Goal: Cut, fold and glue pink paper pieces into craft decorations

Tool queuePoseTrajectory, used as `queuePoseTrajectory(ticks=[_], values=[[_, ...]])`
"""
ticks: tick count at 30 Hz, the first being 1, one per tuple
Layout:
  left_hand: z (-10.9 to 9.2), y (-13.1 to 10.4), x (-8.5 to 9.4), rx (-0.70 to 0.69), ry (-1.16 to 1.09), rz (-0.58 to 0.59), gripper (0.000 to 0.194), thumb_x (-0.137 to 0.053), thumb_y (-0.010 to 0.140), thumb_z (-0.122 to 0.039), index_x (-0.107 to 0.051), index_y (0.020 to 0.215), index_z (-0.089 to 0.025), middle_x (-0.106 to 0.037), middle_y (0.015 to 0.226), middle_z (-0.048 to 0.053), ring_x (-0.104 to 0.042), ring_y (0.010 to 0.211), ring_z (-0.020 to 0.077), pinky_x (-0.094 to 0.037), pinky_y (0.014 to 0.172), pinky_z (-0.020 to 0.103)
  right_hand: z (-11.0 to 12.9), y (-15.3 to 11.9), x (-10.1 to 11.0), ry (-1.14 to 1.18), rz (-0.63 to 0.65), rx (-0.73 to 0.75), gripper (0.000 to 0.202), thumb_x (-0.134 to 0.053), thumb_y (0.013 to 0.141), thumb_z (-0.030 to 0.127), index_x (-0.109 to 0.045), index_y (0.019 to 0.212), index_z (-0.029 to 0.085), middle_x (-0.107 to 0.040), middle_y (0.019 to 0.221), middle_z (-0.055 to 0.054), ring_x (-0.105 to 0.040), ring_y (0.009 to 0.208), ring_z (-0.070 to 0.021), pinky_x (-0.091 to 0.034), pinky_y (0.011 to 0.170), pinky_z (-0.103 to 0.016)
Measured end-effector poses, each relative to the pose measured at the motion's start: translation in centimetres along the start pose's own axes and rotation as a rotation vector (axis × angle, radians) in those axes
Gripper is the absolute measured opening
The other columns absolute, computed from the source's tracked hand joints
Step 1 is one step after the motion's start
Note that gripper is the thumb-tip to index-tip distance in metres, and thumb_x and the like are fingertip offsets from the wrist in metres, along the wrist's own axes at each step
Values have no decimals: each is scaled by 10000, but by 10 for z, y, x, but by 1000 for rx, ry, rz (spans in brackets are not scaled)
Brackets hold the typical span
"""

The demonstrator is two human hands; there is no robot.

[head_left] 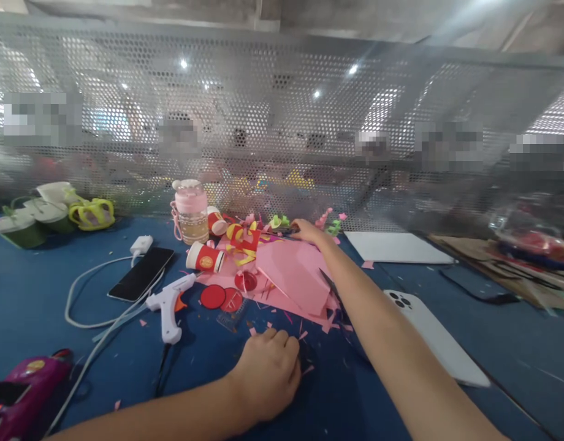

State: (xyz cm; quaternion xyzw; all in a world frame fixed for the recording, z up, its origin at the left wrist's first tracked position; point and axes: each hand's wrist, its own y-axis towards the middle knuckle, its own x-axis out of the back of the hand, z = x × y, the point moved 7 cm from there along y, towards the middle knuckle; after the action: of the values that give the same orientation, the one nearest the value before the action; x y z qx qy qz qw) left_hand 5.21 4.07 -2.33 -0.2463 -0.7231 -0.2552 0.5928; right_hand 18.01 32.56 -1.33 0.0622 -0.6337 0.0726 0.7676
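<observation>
My left hand (269, 375) rests on the blue table near the front middle, its fingers curled; whatever is inside them is hidden. My right hand (304, 229) reaches far forward to the back edge of the pink paper (293, 269), beside small craft scraps and thin dark items; its fingertips are too small to make out clearly. Left of the paper lie a red and white paper cup (205, 258), a yellow and red piece (244, 240) and a red disc (213, 296). Dark scissors (328, 280) sit partly behind my right forearm.
A white glue gun (168, 306), black phone (141, 274) and white cable lie left. A pink bottle (191, 211) stands behind them. At right are a white phone (436, 337) and white sheet (396, 247). A perforated metal screen (263, 122) closes off the back.
</observation>
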Motion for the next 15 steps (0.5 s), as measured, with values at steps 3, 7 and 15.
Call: queuePoseTrajectory(ticks=[3, 7, 15], values=[[0, 1, -1, 2, -6, 10, 163, -356, 812, -155, -516, 837, -147, -601, 813, 76, -574, 753, 215, -496, 646, 362, 1, 2, -8, -35, 20, -6, 310, -499, 848, 302, -498, 1122, 157, -534, 1115, -74, -556, 934, -185, -476, 773, -388], [-1, 1, 0, 5, -14, 21, 161, -360, 810, -162, -517, 835, -143, -598, 814, 83, -573, 759, 218, -493, 642, 352, 1, 4, -11, -100, 15, -22, 313, -503, 846, 298, -495, 1125, 157, -533, 1116, -74, -556, 935, -186, -475, 774, -388], [-1, 0, -1, 7, -8, 20, 165, -360, 807, -156, -523, 834, -145, -604, 816, 76, -571, 755, 215, -490, 646, 356, 7, 4, -2, -187, -10, 36, 289, -488, 854, 301, -509, 1111, 171, -532, 1124, -74, -552, 938, -180, -473, 782, -382]])
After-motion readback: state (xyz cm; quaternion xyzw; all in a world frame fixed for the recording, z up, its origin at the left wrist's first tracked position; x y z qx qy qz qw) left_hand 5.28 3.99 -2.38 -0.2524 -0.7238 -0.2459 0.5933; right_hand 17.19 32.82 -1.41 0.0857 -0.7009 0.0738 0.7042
